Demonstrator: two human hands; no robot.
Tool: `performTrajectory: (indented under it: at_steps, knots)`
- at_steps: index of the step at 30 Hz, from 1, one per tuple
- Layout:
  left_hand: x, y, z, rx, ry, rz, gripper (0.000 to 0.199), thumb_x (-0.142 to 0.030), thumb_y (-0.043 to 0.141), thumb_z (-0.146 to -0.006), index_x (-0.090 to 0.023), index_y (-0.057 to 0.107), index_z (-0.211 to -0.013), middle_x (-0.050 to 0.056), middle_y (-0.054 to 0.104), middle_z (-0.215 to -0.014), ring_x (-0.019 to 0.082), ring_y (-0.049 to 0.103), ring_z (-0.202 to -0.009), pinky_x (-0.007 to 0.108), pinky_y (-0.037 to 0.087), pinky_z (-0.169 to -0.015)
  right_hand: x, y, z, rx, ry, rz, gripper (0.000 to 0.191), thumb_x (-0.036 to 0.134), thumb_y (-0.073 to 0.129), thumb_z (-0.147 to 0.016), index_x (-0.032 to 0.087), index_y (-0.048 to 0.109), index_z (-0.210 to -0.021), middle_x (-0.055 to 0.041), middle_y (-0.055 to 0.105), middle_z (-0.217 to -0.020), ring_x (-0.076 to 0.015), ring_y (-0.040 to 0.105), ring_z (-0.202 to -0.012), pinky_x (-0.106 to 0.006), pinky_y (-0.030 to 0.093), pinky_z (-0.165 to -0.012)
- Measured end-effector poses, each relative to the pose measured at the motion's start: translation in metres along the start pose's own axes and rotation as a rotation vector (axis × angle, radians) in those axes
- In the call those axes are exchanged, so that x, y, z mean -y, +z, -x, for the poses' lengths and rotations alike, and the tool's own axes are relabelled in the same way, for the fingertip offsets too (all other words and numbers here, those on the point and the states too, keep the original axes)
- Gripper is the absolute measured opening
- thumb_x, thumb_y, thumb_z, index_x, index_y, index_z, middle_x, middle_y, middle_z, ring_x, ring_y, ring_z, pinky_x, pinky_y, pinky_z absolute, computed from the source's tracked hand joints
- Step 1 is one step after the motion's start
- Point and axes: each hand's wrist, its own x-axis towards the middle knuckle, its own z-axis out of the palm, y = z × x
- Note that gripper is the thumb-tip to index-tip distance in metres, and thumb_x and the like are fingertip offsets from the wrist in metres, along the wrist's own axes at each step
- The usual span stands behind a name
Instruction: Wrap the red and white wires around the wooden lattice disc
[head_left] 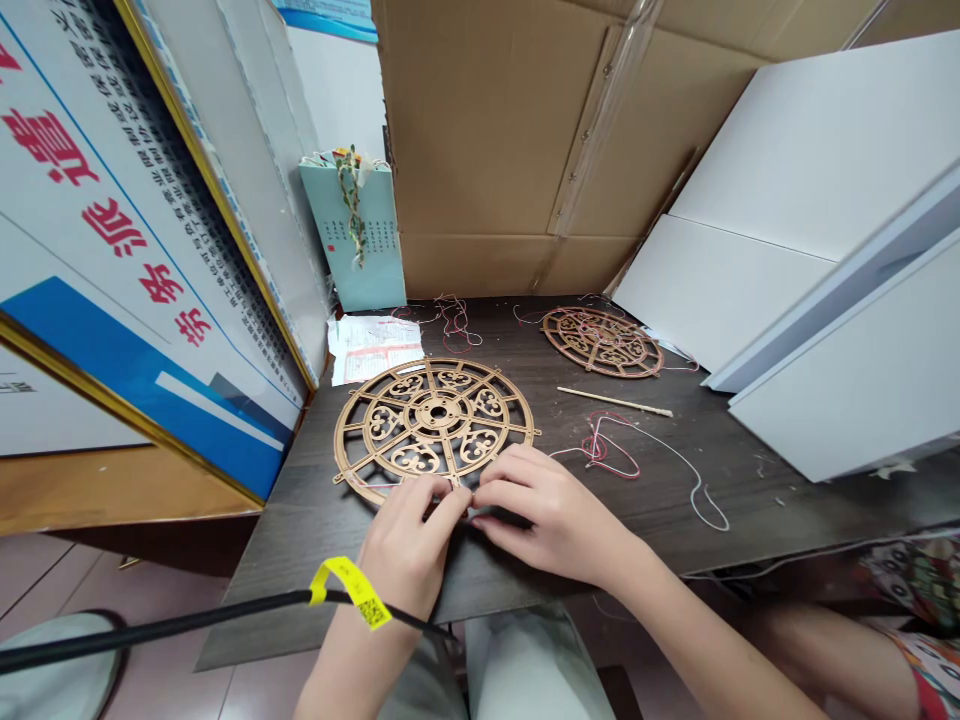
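A round, light-brown openwork wooden disc (pixel 420 408) is being supported on the dark wood-grained desk (pixel 292 570), its near rim being met by the left hand (pixel 412 525) and the right hand (pixel 551 505). No long axis is being shown; the disc is extending ahead and slightly left of the meeting fingertips. Both hands are being held nearly closed at that rim; whether wood or thin red-and-white thread (pixel 375 486) is being pinched cannot be told.
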Motion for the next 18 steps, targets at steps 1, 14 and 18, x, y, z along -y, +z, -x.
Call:
performTrajectory:
  at_steps: [1,14,18]
  knots:
    - [-0.0008,-0.0004,-0.0008,0.011,0.001,-0.009,0.024,-0.003,0.054,-0.097,-0.018,0.06,-0.114,0.007,0.063,-0.101,0.019,0.061,-0.092,0.03,0.053,-0.081,-0.0009,0.0013,0.0004,-0.004,-0.006,0.009,0.004,0.012,0.065,-0.097,0.016,0.063,-0.097,-0.0046,0.064,-0.093,-0.0172,0.054,-0.088,-0.033,0.046,-0.081]
    - [-0.0005,0.0015,0.0018,0.054,-0.034,0.01,0.02,-0.005,0.052,-0.099,-0.019,0.056,-0.112,0.006,0.064,-0.104,0.019,0.059,-0.094,0.032,0.051,-0.085,-0.0055,0.0058,0.0018,-0.071,-0.027,-0.034,0.009,0.007,0.062,-0.097,0.016,0.061,-0.096,-0.0036,0.066,-0.092,-0.0153,0.055,-0.087,-0.031,0.048,-0.083]
    - [0.0016,0.0015,0.0037,0.091,-0.051,0.031,0.02,-0.006,0.05,-0.101,-0.021,0.053,-0.113,0.005,0.063,-0.106,0.019,0.059,-0.096,0.031,0.05,-0.086,-0.0053,0.0066,0.0011,-0.082,-0.023,-0.049,0.009,0.007,0.062,-0.097,0.016,0.061,-0.096,-0.0033,0.066,-0.091,-0.0151,0.055,-0.087,-0.03,0.048,-0.083]
